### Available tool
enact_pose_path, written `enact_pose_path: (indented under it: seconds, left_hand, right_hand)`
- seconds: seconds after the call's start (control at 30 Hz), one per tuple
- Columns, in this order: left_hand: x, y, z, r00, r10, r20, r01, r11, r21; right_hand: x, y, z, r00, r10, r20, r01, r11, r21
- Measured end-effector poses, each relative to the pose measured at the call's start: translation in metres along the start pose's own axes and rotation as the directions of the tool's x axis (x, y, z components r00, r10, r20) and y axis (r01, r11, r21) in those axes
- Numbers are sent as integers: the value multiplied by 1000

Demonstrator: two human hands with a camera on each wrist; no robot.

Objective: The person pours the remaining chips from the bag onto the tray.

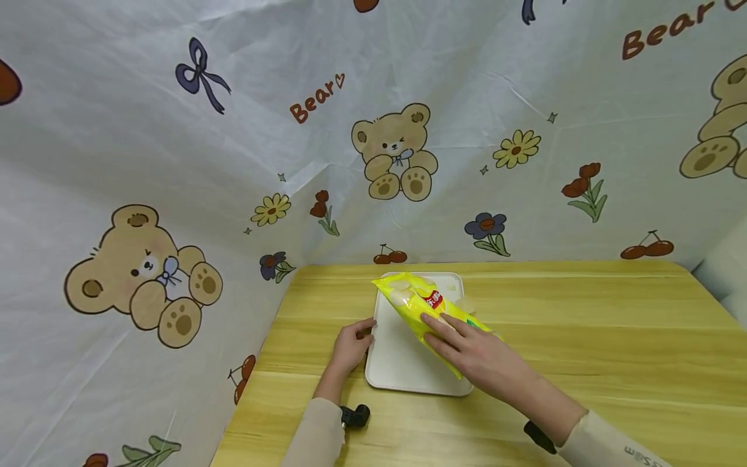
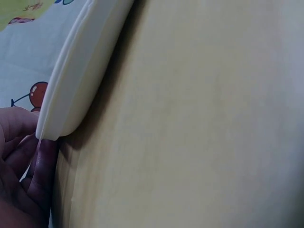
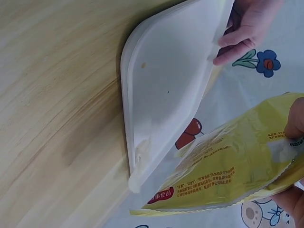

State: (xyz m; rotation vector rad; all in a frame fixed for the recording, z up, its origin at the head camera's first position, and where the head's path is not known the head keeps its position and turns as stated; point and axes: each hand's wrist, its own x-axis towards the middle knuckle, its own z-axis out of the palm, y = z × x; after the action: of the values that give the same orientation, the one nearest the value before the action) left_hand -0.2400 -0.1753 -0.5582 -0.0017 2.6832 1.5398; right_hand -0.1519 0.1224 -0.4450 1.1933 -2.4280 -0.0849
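Observation:
A white rectangular tray (image 1: pixel 393 366) lies on the wooden table. My left hand (image 1: pixel 351 349) pinches its left rim, thumb and fingers on either side of the edge in the left wrist view. Over the tray, my right hand (image 1: pixel 475 359) grips a yellow bag of potato chips (image 1: pixel 408 299), which slants with its far end toward the upper left. Printed text and a red logo show on the bag's side in the right wrist view. Pale chip pieces (image 3: pixel 142 151) lie at the tray's far corner, along with a small crumb (image 3: pixel 143 65). What the bag holds is hidden.
The light wooden table (image 1: pixel 583 350) extends to the right of the tray. A white cloth (image 1: pixel 245 149) printed with bears and flowers hangs behind and along the left side. Each wrist wears a black camera mount (image 1: pixel 356 416).

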Motion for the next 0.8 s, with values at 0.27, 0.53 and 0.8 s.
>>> enact_pose_path:
  seconds: [0.27,0.53,0.8]
  left_hand:
    - [-1,0,1,1000,3,3,-3,1000,-15]
    - [-2,2,0,1000,-17,6,17,1000,-14]
    - [-1,2,-1,1000,-23,3,23,1000,-14]
  right_hand:
    - [0,1,4,999,8,-35,-6,998,55]
    - [2,3,3,996,49,-75,-36,987,157]
    - [2,10,7,984,104,-146,-61,961,269]
